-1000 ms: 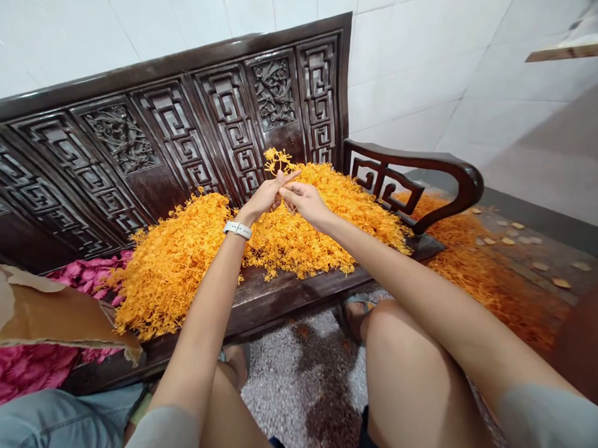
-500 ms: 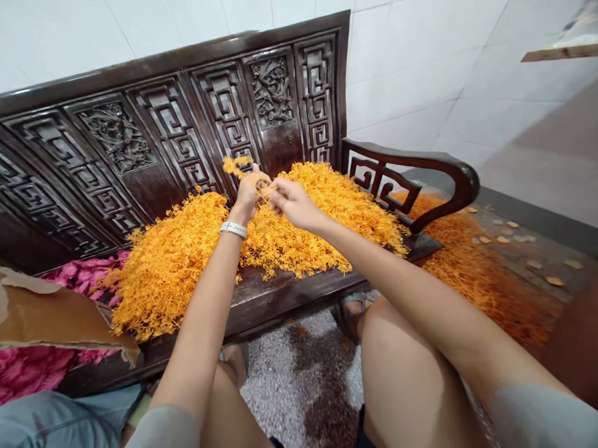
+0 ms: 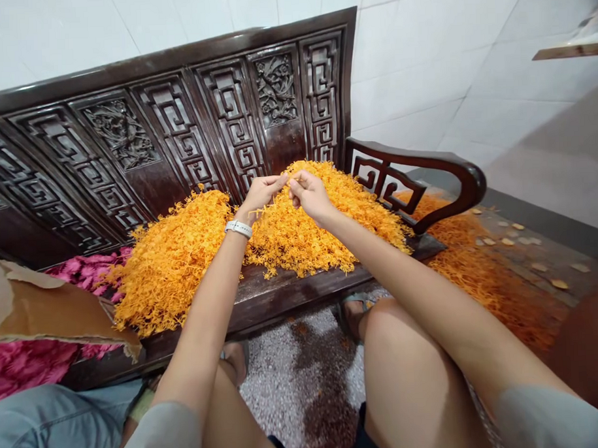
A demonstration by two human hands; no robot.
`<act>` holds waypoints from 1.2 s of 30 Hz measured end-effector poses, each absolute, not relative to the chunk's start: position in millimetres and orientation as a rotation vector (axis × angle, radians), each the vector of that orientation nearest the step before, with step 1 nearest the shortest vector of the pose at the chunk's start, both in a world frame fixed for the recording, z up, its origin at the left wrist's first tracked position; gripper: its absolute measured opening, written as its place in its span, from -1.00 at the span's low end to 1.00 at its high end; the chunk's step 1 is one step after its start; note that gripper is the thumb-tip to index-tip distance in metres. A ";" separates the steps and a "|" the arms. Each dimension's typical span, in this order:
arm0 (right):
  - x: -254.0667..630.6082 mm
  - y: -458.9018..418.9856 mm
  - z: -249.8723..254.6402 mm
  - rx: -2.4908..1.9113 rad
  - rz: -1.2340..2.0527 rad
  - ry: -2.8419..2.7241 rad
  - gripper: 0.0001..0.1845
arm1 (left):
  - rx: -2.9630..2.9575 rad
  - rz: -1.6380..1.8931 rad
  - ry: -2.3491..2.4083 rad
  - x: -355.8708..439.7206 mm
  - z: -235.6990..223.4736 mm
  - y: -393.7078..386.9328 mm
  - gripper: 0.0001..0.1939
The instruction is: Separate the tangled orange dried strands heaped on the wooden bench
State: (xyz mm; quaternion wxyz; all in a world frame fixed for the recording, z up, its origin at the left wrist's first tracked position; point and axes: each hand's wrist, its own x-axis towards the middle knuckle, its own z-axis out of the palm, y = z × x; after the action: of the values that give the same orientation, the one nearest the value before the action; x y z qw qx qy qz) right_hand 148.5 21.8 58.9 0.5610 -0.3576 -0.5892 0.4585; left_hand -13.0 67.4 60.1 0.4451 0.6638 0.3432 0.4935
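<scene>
Head cam: L hand (image 3: 262, 194) & R hand (image 3: 310, 196) pinch orange strands (image 3: 269, 205), fingers (image 3: 297, 179) shut.

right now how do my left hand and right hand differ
The left hand wears a white watch on its wrist, while the right hand has a bare wrist. The left hand's fingers point right, and the right hand's fingers point left. Both are raised over the orange heap, fingertips close together.

**Tight room above the bench seat, with the backrest behind and knees below**

Over the mound of orange thread-like sprigs (image 3: 299, 230), the left hand (image 3: 261, 194) and right hand (image 3: 310, 194) have air above them. The dark carved wooden backrest (image 3: 178, 143) blocks behind, the curved dark wooden armrest (image 3: 454, 160) rightward, and the torn brown cardboard sheet (image 3: 37, 305) leftward.
</scene>
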 end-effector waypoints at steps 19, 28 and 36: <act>121.4 -61.6 80.2 0.130 1.988 -2.812 -0.73 | 0.861 1.623 0.962 -28.6 62.3 83.2 -0.70; 158.2 16.9 59.6 -0.891 1.619 -0.839 -0.69 | 1.016 1.650 0.950 -44.3 67.9 87.9 -0.89; 157.2 16.2 53.3 -0.966 1.421 -1.157 -0.90 | 1.211 1.399 0.902 -35.0 65.9 83.5 -0.88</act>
State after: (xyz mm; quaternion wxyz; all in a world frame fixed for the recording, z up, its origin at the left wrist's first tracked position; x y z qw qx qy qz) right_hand 157.2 16.2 53.3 0.5097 -0.4012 -0.4805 0.5902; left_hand -35.0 83.5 65.9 0.5155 0.5042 0.3755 0.5822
